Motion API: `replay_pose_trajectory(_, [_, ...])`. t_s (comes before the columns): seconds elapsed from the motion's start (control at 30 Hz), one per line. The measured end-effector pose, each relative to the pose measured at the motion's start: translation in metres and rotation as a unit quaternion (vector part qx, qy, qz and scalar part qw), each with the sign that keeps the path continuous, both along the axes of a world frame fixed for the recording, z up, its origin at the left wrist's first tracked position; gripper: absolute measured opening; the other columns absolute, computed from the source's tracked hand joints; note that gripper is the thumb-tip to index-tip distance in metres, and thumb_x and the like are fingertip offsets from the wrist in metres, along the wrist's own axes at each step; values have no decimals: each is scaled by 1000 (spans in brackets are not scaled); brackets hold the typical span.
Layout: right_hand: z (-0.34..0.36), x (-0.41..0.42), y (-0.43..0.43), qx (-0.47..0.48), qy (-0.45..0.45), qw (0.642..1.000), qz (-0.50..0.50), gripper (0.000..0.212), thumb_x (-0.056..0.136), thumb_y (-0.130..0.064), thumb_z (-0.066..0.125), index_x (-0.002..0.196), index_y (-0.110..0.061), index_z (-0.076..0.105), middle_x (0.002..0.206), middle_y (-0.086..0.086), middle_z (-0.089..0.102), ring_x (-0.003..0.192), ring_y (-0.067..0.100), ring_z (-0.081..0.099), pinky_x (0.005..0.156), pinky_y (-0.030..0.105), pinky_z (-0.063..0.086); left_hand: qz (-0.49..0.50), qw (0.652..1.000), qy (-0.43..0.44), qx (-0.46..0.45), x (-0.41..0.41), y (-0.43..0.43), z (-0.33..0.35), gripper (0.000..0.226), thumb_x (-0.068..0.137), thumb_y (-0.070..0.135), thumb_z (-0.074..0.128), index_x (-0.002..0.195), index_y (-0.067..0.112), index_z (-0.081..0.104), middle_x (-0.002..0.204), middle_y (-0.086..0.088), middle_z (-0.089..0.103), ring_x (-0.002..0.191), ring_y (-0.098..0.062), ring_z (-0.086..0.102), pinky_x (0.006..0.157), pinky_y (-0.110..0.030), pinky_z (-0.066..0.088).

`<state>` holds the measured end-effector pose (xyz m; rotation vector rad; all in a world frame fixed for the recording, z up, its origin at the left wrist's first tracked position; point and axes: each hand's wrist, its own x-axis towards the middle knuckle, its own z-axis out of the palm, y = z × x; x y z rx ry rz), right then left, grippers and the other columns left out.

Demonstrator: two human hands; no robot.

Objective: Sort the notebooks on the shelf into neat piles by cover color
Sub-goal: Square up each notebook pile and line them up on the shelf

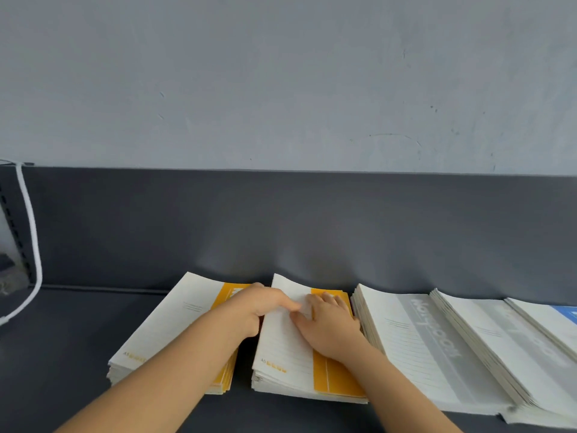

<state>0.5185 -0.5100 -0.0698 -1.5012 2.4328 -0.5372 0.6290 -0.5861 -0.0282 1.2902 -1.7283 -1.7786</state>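
Note:
Two piles of yellow-and-white notebooks lie side by side on the dark shelf [78, 345]: a left pile [168, 329] and a middle pile [287, 351]. My left hand [259, 307] reaches across the left pile and its fingers touch the top notebook of the middle pile near its far end. My right hand [327, 326] lies flat on that same top cover, fingers spread and pressing down. To the right sit piles of grey-and-white notebooks [427, 348], [512, 345], and a blue-covered notebook [562, 317] shows at the far right edge.
A dark back panel [281, 220] rises behind the piles, with a pale grey wall above it. A white cord [32, 245] hangs at the left by a slotted shelf upright. Bare shelf surface lies left of the yellow piles.

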Motion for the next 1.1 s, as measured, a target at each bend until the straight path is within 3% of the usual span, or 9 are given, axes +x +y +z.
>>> replay_pose_trajectory(0.07, [1, 0, 0, -41, -52, 998, -16, 61, 93, -58, 35, 143, -23, 32, 158, 4, 16, 145, 29, 11, 113, 54, 21, -6, 999, 10, 39, 2, 0, 4, 47, 70, 3, 81, 114, 1, 65, 101, -17, 73, 89, -30, 70, 76, -37, 57])
replay_pose_trajectory(0.17, [10, -5, 0, -145, -152, 976, -50, 81, 86, -59, 51, 150, -23, 17, 160, 7, 2, 146, 32, 8, 114, 51, 23, -3, 997, 56, 54, 3, 3, 11, 21, 81, 2, 72, 101, -1, 71, 88, -18, 74, 76, -30, 70, 64, -34, 55])
replay_pose_trajectory(0.3, [46, -21, 19, -316, -338, 881, -98, 102, 71, -42, 79, 148, -29, 13, 142, -3, 41, 124, 26, 51, 98, 49, 47, -23, 981, 188, 41, 19, 1, 22, 35, 75, 8, 73, 109, 5, 68, 96, -18, 74, 85, -31, 72, 70, -37, 55])
replay_pose_trajectory(0.37, [62, -28, 33, -299, -420, 855, -55, 74, 74, -33, 79, 135, -17, 39, 120, -3, 62, 105, 25, 66, 86, 45, 54, -53, 976, 210, 9, 29, -3, 25, 47, 71, 6, 71, 117, 13, 64, 106, -15, 73, 98, -32, 70, 78, -43, 55])
replay_pose_trajectory(0.43, [68, -33, 42, -261, -429, 865, 15, 41, 78, -22, 75, 115, -13, 60, 101, -1, 73, 92, 21, 71, 76, 37, 57, -89, 978, 180, -49, 38, -8, 30, 50, 73, 2, 71, 120, 16, 61, 109, -9, 73, 104, -27, 69, 86, -44, 54])
replay_pose_trajectory(0.53, [71, -42, 50, -257, -415, 871, 50, 31, 78, -14, 73, 108, -17, 64, 95, -3, 75, 85, 16, 73, 67, 29, 56, -133, 971, 141, -140, 52, -16, 43, 52, 78, -1, 71, 126, 18, 59, 115, -3, 71, 109, -20, 66, 95, -43, 52])
replay_pose_trajectory(0.67, [73, -50, 57, -280, -383, 878, 66, 38, 76, -9, 74, 112, -16, 62, 100, -2, 74, 90, 18, 72, 77, 36, 59, -156, 953, 106, -236, 63, -17, 50, 59, 76, -1, 75, 126, 24, 57, 116, 5, 70, 111, -13, 65, 93, -41, 54])
replay_pose_trajectory(0.83, [76, -43, 54, -337, -342, 871, 101, 49, 66, -16, 75, 113, -18, 61, 105, -3, 72, 94, 16, 71, 76, 31, 59, -134, 937, 161, -279, 69, -20, 48, 60, 76, -5, 73, 123, 27, 57, 115, 10, 70, 111, -10, 65, 84, -33, 58])
replay_pose_trajectory(1.1, [68, -41, 46, -296, -376, 871, 110, 65, 78, -20, 70, 133, -31, 36, 124, -10, 60, 108, 13, 64, 85, 30, 56, -202, 936, 179, -225, 66, -23, 43, 79, 78, -2, 73, 138, 39, 40, 129, 16, 61, 122, -6, 56, 98, -34, 51])
